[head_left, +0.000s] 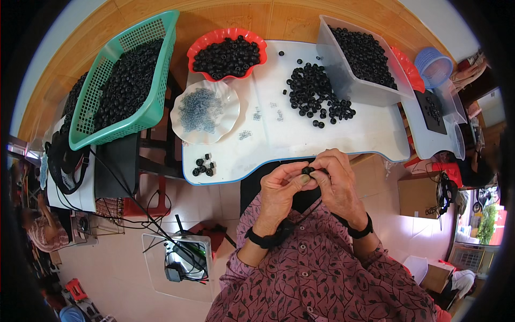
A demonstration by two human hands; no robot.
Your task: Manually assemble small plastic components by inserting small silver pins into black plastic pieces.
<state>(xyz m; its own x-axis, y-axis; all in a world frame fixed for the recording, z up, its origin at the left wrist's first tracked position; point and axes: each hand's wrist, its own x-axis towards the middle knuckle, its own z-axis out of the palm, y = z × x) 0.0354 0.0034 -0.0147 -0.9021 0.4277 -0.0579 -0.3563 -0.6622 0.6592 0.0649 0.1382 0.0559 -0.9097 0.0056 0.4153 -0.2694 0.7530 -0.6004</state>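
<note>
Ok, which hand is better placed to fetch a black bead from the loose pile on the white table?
Probably the right hand: the loose pile lies ahead of it on the white table, nearer than to the left hand. Both hands pinch small black pieces, though.

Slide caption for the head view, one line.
Left hand and right hand hold something black at the white table.

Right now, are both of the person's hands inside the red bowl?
No, the left hand and right hand meet at small black beads near the white table, apart from the red bowl.
</note>
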